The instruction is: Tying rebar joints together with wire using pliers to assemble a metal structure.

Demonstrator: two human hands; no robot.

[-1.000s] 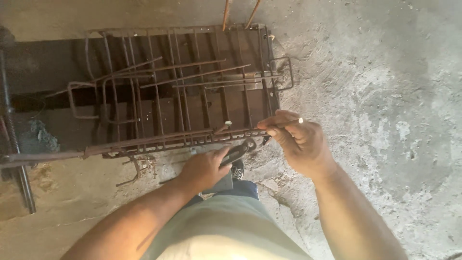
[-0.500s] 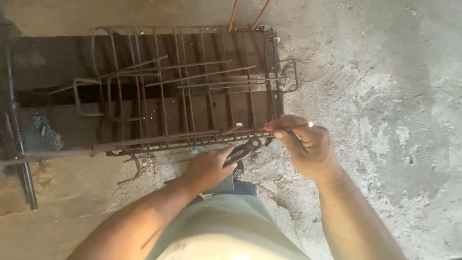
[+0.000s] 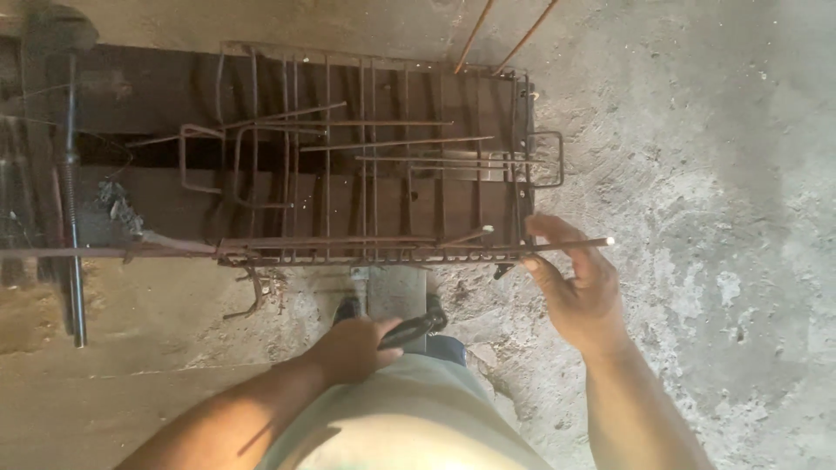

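- Rebar cage (image 3: 374, 157) lying on its side over a dark wooden bench (image 3: 131, 87), on a rough concrete floor (image 3: 714, 174).
- Right hand (image 3: 579, 287) spread loosely at the cage's near right corner, fingers (image 3: 557, 231) curled about the tip of a long bar (image 3: 418, 251) running along the near edge; touching and steadying rather than clenched.
- Left hand (image 3: 353, 348) drawn close to the body, closed around the dark handles of pliers (image 3: 414, 329), held clear of the steel.
- Step judged in hand: lining up the long bar against the stirrups (image 3: 326, 148), tool at rest between ties.
- Next move, as a judgement: calls for keeping the bar pressed against a crossing and bringing the pliers up to that joint, jaws squarely on the tie wire.
- Loose bars (image 3: 392, 144) lying slantwise inside the cage; two thin rods (image 3: 509, 35) leaning beyond its far end.
- Bent scrap (image 3: 252, 292) on the floor just below the near edge.
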